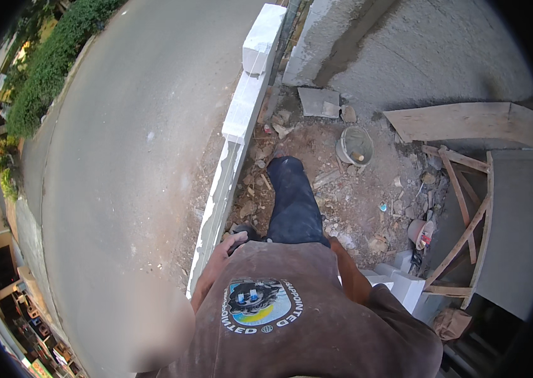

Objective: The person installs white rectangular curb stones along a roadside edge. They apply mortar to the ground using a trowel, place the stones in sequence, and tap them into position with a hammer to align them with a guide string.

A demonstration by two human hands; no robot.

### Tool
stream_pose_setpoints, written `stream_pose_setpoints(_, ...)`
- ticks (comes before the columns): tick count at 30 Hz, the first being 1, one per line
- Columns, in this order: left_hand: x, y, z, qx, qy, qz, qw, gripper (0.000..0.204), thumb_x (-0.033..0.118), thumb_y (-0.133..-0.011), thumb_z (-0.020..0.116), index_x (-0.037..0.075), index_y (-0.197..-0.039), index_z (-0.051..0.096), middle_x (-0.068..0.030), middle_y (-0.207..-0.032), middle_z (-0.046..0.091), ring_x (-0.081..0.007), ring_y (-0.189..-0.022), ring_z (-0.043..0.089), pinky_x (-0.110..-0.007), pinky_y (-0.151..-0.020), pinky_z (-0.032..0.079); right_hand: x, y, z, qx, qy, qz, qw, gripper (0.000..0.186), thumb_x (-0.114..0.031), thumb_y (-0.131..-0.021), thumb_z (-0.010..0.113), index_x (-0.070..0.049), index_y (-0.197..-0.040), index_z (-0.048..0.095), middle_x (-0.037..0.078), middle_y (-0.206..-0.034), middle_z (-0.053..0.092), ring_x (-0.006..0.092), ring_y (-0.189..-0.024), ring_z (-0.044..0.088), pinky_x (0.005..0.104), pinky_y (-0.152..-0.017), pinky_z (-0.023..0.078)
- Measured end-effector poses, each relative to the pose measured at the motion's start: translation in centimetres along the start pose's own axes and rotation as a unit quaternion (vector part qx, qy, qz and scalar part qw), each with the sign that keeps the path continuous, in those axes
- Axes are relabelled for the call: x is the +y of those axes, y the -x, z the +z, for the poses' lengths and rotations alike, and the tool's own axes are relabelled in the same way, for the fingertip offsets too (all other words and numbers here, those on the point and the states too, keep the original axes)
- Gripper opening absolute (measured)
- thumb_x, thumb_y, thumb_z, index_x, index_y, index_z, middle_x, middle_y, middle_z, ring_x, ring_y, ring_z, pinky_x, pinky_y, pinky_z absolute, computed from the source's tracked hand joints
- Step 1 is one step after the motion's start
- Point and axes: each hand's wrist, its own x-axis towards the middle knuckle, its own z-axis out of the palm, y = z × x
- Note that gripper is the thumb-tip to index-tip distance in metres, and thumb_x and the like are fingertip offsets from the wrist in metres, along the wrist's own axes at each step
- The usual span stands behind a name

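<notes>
The wide, grey paved road (pixel 121 145) is largest, on the person's left. Along its side runs the long, low grey-and-white masonry wall (pixel 221 189), nearest thing to the left hand. The dusty brown cloth shirt (pixel 348 334) hides the right hand, so I cannot tell its grip. At the wall's far end, a white rectangular block (pixel 261 41) stands on the top, seemingly aligned to continue the row. The round, pale bucket (pixel 344 157) stands inside the wall, perhaps for leaving room to the feet. The left hand (pixel 235 242), fingers bent, is beside the wall's inner edge (whether it grips something, I cannot tell).
</notes>
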Motion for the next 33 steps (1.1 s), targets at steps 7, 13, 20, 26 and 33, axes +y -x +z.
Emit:
stream_pose_setpoints(7, -4.4, 1.1, 1.3, -0.027, -0.032, -0.083, 0.996, 0.059, 0.032, -0.101, 0.067, -0.005, -0.144, 0.052, -0.0211, -0.139, 0.062, -0.0263, -0.129, 0.060, -0.037, -0.108, 0.047, -4.9, 6.9, 8.4, 0.079, -0.269, 0.152, 0.948, 0.036, -0.033, -0.093, 0.065, -0.003, -0.111, 0.073, 0.019, -0.089, 0.072, 0.0287, -0.077, 0.070, 0.0433, -0.068, 0.054)
stream_pose_setpoints(13, -8.5, 0.2, 1.3, -0.019, -0.122, -0.081, 0.989, 0.061, 0.040, -0.099, 0.066, -0.007, -0.137, 0.058, -0.0247, -0.133, 0.065, -0.0319, -0.126, 0.062, -0.039, -0.107, 0.047, -0.8, 6.5, 5.8, 0.091, -0.460, 0.314, 0.826, 0.032, -0.028, -0.092, 0.064, -0.005, -0.114, 0.071, 0.022, -0.087, 0.073, 0.0292, -0.075, 0.072, 0.0444, -0.066, 0.054)
stream_pose_setpoints(20, -10.2, -3.1, 4.7, 0.003, -0.244, -0.151, 0.958, 0.053, 0.037, -0.097, 0.065, -0.005, -0.129, 0.065, -0.0258, -0.129, 0.066, -0.0357, -0.124, 0.063, -0.040, -0.108, 0.046, 13.9, 3.9, 1.9, 0.185, -0.320, 0.334, 0.867, 0.042, -0.015, -0.086, 0.065, -0.004, -0.126, 0.066, 0.026, -0.100, 0.072, 0.0386, -0.093, 0.071, 0.0463, -0.080, 0.056)
stream_pose_setpoints(26, -11.0, -4.3, 9.5, 0.025, -0.315, -0.232, 0.920, 0.049, 0.036, -0.095, 0.067, -0.003, -0.125, 0.068, -0.0269, -0.128, 0.065, -0.0395, -0.124, 0.061, -0.045, -0.109, 0.046, 21.7, -1.2, -4.1, 0.022, -0.166, 0.381, 0.909, 0.054, -0.012, -0.083, 0.064, -0.012, -0.137, 0.061, 0.025, -0.125, 0.068, 0.0370, -0.119, 0.067, 0.0454, -0.099, 0.055)
stream_pose_setpoints(33, -15.4, -7.0, 12.0, 0.033, -0.399, -0.202, 0.894, 0.046, 0.032, -0.095, 0.066, -0.002, -0.125, 0.066, -0.0232, -0.133, 0.062, -0.0391, -0.128, 0.057, -0.044, -0.110, 0.044, 30.2, -5.9, 2.0, 0.011, -0.056, 0.398, 0.916, 0.054, -0.009, -0.092, 0.059, -0.014, -0.145, 0.051, 0.021, -0.146, 0.051, 0.0429, -0.127, 0.056, 0.0485, -0.101, 0.053)
